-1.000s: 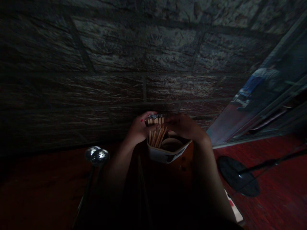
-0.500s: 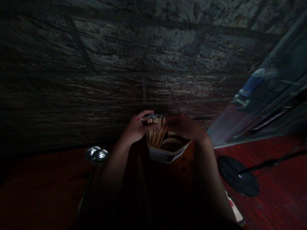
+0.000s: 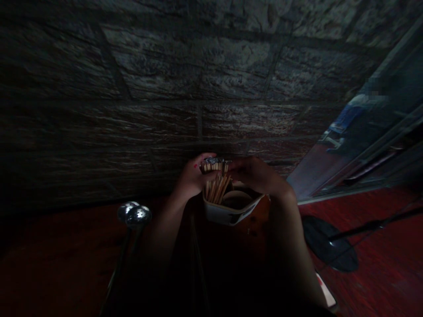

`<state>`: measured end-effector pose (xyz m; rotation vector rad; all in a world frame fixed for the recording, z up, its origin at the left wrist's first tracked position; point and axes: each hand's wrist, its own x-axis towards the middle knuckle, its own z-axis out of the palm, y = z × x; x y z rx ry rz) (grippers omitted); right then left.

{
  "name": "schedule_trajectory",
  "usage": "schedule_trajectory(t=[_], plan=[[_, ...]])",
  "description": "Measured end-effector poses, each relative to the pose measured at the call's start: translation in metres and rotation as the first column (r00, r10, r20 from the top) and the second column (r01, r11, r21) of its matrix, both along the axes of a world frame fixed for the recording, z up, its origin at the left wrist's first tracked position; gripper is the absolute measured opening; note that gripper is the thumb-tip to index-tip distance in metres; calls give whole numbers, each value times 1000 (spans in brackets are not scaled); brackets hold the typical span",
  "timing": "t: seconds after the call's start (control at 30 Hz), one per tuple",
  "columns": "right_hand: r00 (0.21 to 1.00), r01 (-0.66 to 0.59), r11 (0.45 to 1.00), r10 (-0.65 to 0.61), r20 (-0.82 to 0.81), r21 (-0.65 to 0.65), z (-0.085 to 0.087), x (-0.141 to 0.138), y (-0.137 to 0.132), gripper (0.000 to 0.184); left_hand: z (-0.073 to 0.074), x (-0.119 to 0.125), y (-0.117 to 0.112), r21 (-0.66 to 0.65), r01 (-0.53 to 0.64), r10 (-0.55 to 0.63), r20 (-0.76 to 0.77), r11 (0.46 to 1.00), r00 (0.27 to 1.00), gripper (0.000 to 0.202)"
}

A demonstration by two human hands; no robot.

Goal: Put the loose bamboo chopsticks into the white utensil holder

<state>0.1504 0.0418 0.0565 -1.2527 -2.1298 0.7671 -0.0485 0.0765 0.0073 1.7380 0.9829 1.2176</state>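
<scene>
A thick bundle of wooden chopsticks [image 3: 215, 193] stands upright in a white container [image 3: 221, 215], close to the wall. My left hand [image 3: 194, 178] is closed round the bundle from the left, its thumb across the front of the sticks. From the right, my right hand [image 3: 254, 174] has its bent fingers against the upper ends of the bundle; its fingertips are dark and partly hidden. Shiny metal ends show behind the wooden tips. Inside the container, right of the chopsticks, is a round rim [image 3: 236, 194] like that of a cup.
Two shiny perforated spoon heads [image 3: 139, 215] stand to the left of my left forearm. A stone-block wall [image 3: 158, 79] rises behind. At right, a round black stand base [image 3: 330, 246] is on the red floor, and a pale flat object [image 3: 326, 291] lies beside my right forearm.
My left hand has shifted slightly right, and its thumb now lies further across the chopsticks. My right fingers have moved in slightly around the upper ends.
</scene>
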Motion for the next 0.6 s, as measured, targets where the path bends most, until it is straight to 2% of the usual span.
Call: schedule_trajectory(t=[0.2,0.4,0.6], plan=[[999,-29,999,27,-43,-41,-2,-1,2,22,-5,1,3,2,3,-3,47,1000,999,52],[991,76,997,-78,-107,-19,-11,-2,11,22,3,2,-4,-18,1,0,30,1000,1000,53],[996,55,998,-56,-69,-12,-10,-3,8,22,4,2,-5,-20,-1,2,19,1000,1000,53]])
